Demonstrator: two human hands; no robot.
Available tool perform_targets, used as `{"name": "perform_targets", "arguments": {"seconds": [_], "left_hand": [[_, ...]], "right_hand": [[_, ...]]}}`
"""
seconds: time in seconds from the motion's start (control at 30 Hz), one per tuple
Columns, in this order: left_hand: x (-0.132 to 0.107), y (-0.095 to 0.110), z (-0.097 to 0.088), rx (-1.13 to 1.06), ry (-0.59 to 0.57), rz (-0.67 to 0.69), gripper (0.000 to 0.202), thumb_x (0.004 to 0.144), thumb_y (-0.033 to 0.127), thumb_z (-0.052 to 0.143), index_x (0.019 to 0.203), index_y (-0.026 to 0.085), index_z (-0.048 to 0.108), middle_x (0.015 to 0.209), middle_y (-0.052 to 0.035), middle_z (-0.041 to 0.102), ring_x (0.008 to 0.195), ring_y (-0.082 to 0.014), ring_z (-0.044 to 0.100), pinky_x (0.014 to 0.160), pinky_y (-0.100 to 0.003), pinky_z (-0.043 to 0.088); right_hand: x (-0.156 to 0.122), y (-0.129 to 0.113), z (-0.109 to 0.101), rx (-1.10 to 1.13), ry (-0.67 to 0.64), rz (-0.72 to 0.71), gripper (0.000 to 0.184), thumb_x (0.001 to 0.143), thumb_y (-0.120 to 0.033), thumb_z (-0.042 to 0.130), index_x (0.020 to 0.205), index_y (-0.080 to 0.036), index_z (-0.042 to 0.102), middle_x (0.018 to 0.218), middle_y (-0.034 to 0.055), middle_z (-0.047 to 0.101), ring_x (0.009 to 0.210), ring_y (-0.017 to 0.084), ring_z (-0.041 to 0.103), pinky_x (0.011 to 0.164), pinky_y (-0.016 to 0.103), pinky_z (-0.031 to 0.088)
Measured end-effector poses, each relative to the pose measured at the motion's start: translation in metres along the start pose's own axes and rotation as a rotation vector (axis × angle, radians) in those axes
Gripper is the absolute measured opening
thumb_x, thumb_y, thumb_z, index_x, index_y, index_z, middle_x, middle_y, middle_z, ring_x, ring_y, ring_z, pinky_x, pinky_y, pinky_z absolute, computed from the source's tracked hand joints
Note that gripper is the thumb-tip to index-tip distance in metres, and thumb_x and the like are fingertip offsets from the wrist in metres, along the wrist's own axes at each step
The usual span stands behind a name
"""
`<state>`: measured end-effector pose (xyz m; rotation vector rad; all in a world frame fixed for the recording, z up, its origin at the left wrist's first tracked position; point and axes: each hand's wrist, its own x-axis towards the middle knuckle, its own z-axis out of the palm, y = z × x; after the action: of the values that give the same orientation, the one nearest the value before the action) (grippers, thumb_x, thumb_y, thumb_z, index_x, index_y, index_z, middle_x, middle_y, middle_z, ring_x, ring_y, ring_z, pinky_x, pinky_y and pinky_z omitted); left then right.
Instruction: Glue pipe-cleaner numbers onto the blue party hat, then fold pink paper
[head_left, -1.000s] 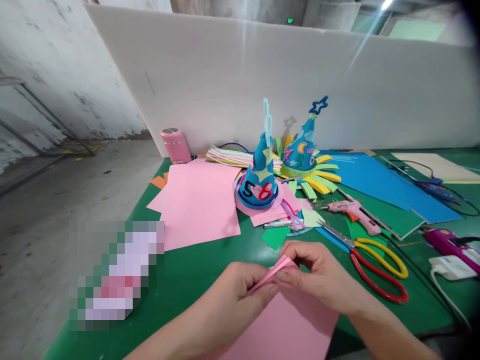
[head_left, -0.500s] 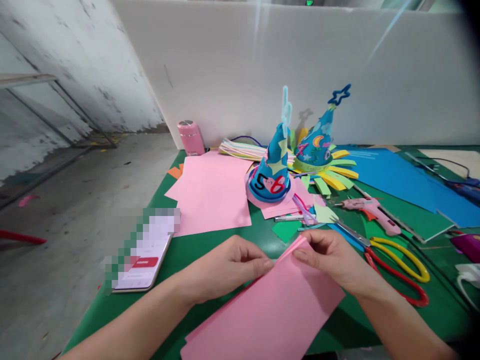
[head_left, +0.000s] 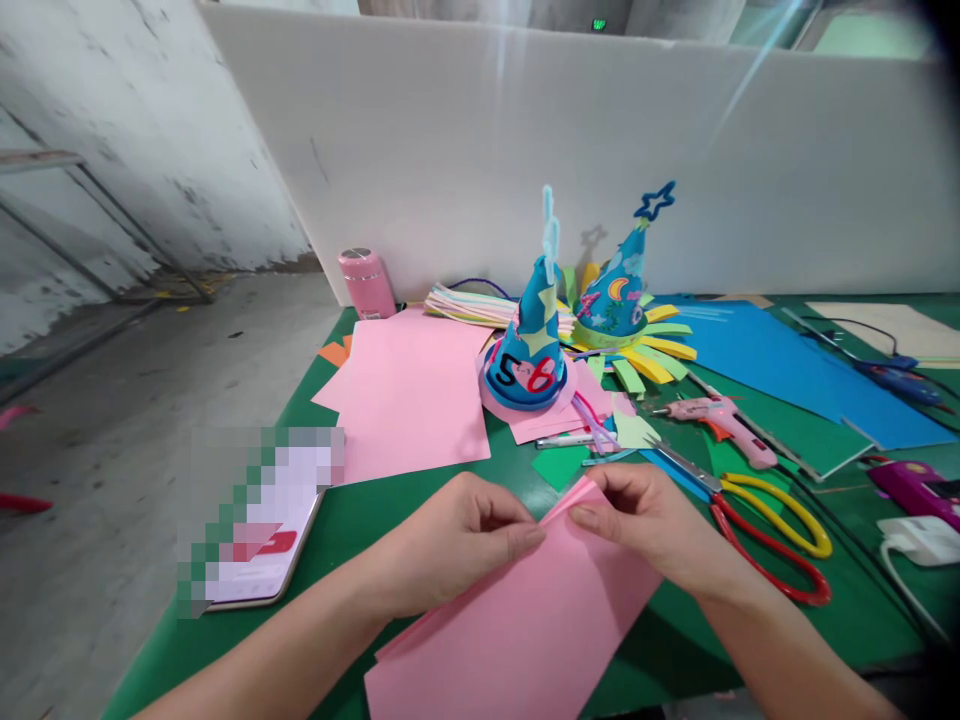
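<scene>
A folded sheet of pink paper (head_left: 525, 625) is held up in front of me, its layers showing along the upper left edge. My left hand (head_left: 469, 545) pinches that edge between thumb and fingers. At the top corner my right hand (head_left: 634, 510) grips the same paper, thumb on the near face. Beyond my hands stands a blue cone hat (head_left: 534, 320) bearing the numbers 5 and 6. A second blue cone hat (head_left: 615, 285), topped with a star, is behind it to the right. Scissors (head_left: 720, 487) with red and yellow handles lie beside my right hand.
Larger pink sheets (head_left: 416, 400) lie at the back left, near a pink bottle (head_left: 367, 285). A phone (head_left: 277, 540) rests by the left table edge. On the right are a pink glue gun (head_left: 724, 420), blue sheets (head_left: 795, 370) and a white charger (head_left: 919, 540) with its cable.
The view has shifted slightly, so the table items appear a little further left and lower. Both hands keep hold of the pink paper; the folded layers look slightly more spread at the left edge.
</scene>
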<state>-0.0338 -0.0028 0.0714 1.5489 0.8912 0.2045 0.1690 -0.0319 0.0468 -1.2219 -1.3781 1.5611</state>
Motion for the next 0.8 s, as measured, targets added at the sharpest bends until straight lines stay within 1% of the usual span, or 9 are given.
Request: {"name": "perform_targets", "arguments": {"seconds": [0.13,0.33,0.47,0.6,0.8], "left_hand": [[0.001,0.002,0.001,-0.018,0.012,-0.001,0.03,0.078,0.035,0.045,0.06,0.013,0.053,0.053,0.0049,0.033,0.051,-0.0071,0.027,0.045,-0.021,0.021],[0.0,0.001,0.002,-0.003,0.055,0.043,0.028,0.078,0.031,0.045,0.057,0.013,0.052,0.052,0.0047,0.036,0.051,-0.007,0.029,0.045,-0.021,0.022],[0.0,-0.001,0.003,0.045,0.074,0.067,0.027,0.077,0.028,0.043,0.056,0.014,0.052,0.052,0.0045,0.036,0.051,-0.0074,0.03,0.046,-0.021,0.024],[0.0,-0.003,0.006,0.093,0.073,0.084,0.026,0.077,0.027,0.042,0.057,0.014,0.053,0.053,0.0042,0.036,0.052,-0.0077,0.03,0.047,-0.021,0.024],[-0.003,-0.002,0.007,0.162,0.074,0.098,0.023,0.075,0.022,0.042,0.059,0.013,0.055,0.054,0.0042,0.035,0.052,-0.0077,0.029,0.047,-0.021,0.025]], "right_hand": [[0.0,-0.001,0.0,0.009,-0.005,0.006,0.023,0.071,-0.035,0.064,0.069,-0.013,0.058,0.06,-0.0032,0.047,0.055,0.008,0.041,0.05,0.02,0.033],[-0.001,-0.002,0.002,-0.011,0.006,-0.011,0.024,0.072,-0.037,0.063,0.068,-0.014,0.056,0.06,-0.0032,0.045,0.055,0.008,0.04,0.05,0.02,0.032],[-0.002,-0.005,0.004,-0.078,-0.033,-0.05,0.022,0.071,-0.035,0.064,0.073,-0.015,0.056,0.064,-0.0027,0.047,0.059,0.009,0.041,0.052,0.02,0.033],[-0.001,-0.009,0.009,-0.141,-0.049,-0.017,0.025,0.067,-0.034,0.067,0.081,-0.017,0.056,0.068,-0.0027,0.049,0.06,0.009,0.042,0.052,0.019,0.034],[0.004,-0.007,0.02,-0.245,-0.018,-0.02,0.019,0.068,-0.033,0.066,0.07,-0.015,0.059,0.06,-0.0025,0.052,0.054,0.008,0.042,0.048,0.018,0.033]]}}
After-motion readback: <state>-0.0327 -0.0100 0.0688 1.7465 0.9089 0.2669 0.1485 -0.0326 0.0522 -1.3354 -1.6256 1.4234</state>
